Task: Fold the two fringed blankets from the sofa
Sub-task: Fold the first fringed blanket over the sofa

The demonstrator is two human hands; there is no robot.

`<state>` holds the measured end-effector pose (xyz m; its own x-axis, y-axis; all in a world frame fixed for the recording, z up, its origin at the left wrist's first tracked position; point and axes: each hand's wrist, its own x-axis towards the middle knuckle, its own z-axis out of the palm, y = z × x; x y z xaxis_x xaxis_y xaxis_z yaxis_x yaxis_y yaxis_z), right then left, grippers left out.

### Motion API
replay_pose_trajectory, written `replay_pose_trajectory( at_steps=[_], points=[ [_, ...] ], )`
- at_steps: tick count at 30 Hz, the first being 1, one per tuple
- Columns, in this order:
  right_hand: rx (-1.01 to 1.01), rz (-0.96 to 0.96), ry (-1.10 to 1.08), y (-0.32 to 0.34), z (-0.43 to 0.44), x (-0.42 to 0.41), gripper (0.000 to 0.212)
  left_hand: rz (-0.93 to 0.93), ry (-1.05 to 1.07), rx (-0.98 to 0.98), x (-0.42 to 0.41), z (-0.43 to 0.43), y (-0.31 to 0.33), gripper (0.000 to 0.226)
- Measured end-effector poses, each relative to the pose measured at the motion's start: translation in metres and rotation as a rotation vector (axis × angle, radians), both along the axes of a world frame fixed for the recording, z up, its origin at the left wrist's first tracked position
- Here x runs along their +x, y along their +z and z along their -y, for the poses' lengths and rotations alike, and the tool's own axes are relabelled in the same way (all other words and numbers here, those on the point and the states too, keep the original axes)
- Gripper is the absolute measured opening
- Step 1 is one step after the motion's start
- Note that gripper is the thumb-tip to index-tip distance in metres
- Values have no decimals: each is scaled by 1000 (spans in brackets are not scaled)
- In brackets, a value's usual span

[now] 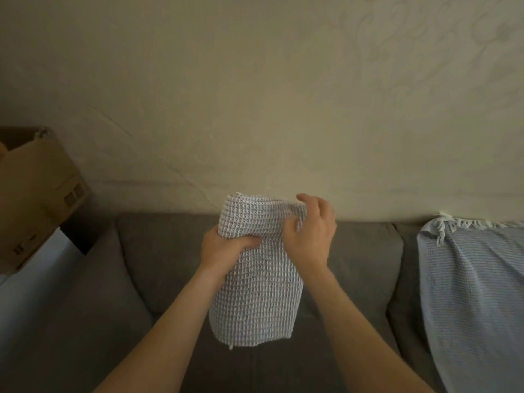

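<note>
A grey-white waffle-weave blanket (255, 290) hangs folded into a narrow bundle in the air above the grey sofa (158, 259). My left hand (224, 248) grips its left side near the top. My right hand (309, 236) pinches the top right corner, fingers curled over the edge. A second blanket (470, 290), light blue with white fringe at its top edge, lies spread over the sofa's right back cushion and seat.
A cardboard box (37, 199) stands at the left beside the sofa arm. A pale textured wall (255, 109) runs behind the sofa. The grey seat cushions lie below the held blanket.
</note>
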<state>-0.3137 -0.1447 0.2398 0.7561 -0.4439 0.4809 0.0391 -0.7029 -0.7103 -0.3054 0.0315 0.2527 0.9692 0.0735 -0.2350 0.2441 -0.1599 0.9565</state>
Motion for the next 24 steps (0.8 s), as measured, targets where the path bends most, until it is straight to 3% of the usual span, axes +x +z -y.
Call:
replay_pose_trajectory(
  at_steps=[2,6,10,13,20,23,24],
  points=[
    [23,51,114,-18,-20,-13,55,4,48,-76,0,4,7,38],
    [105,-59,209,-46,-36,-22,63,-99,-71,-304,4,0,23,41],
    [822,-187,353,-38,-10,-15,80,-136,-265,-378,-1,-13,35,54],
    [1094,-280,557,-42,10,-16,90,-150,-316,-422,-6,-22,44,53],
    [1283,-394,798,-25,19,-32,109,-52,-313,-642,-16,-33,47,49],
    [1293,-398,808,-10,16,-40,91,-32,-245,-720,-27,-27,46,32],
    [1294,-406,795,-5,16,-42,80,-25,-201,-753,-30,-25,44,36]
  ],
)
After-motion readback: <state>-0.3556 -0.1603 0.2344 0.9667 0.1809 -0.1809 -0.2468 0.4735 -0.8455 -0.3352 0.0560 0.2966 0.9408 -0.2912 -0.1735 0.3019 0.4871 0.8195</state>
